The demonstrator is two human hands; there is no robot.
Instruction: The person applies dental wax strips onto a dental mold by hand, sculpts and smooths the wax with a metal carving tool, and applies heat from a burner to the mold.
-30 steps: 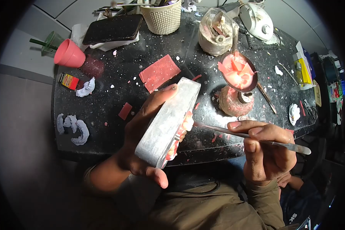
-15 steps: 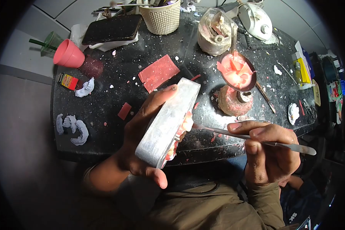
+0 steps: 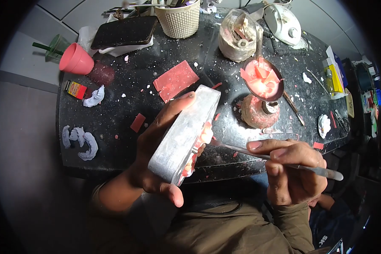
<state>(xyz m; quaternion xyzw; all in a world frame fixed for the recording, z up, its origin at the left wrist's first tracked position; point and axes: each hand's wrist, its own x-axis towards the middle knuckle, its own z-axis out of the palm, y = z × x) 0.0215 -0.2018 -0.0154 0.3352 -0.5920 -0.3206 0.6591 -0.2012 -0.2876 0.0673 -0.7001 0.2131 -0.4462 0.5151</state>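
Observation:
My left hand is closed around a silver metal dental flask, held tilted above the table's front edge. Pink wax and pale teeth show on the side facing right; the rest of that side is turned away. In my right hand, pinched between thumb and fingers, is a slim metal wax spatula. Its left tip points at the teeth, very near them; I cannot tell whether it touches. The other, rounded end sticks out to the right past my fingers.
Behind the hands, a pan of pink wax sits above a wax-spattered burner. A pink wax sheet, white plaster-like pieces and scraps lie on the black table. A pink cup stands left, a woven basket at the back.
My right hand has shifted slightly left, and the spatula's outer end has dropped lower. A small red piece on the right of the table now shows. The flask has barely moved.

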